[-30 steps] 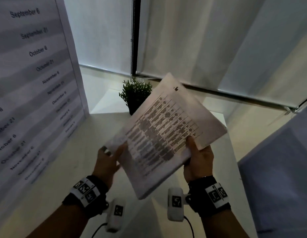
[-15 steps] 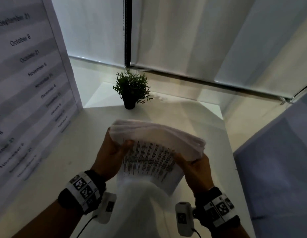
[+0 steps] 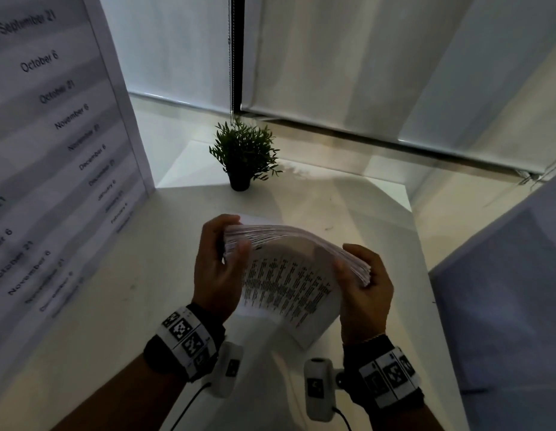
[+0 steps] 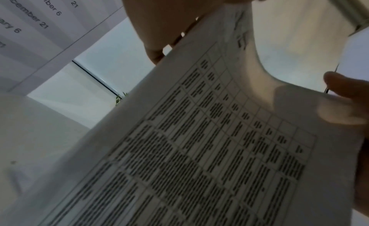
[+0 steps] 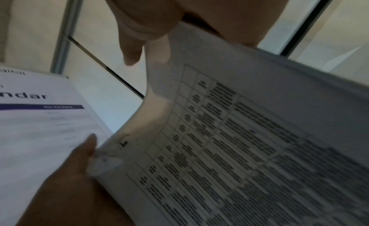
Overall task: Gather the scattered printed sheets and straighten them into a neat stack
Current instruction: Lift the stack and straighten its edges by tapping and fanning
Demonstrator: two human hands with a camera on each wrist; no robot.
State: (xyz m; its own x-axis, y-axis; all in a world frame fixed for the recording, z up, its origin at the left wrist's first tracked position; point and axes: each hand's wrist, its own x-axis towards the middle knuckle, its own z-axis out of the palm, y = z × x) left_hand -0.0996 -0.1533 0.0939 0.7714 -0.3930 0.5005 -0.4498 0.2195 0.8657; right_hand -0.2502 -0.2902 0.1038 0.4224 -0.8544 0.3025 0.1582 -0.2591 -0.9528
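Note:
A thick stack of printed sheets (image 3: 289, 275) with tables of dark text stands nearly on edge over the white table (image 3: 115, 306), its top edge bowed upward. My left hand (image 3: 220, 259) grips the stack's left top corner, thumb on the near face. On the right, my right hand (image 3: 360, 275) grips the other top corner in the same way. The printed face of the sheets (image 4: 219, 150) fills the left wrist view. In the right wrist view the sheets (image 5: 249, 150) curve under my fingers. Where the bottom edge meets the table is hidden.
A small potted plant (image 3: 244, 154) stands at the table's far edge. A large calendar board (image 3: 52, 150) with printed dates leans along the left side. White blinds (image 3: 364, 73) hang behind. A grey-blue panel (image 3: 504, 290) borders the right.
The stack was held up tilted toward the right a second ago. Both hands lowered it and turned it upright, and their grips shifted to its top corners while the top edge bowed.

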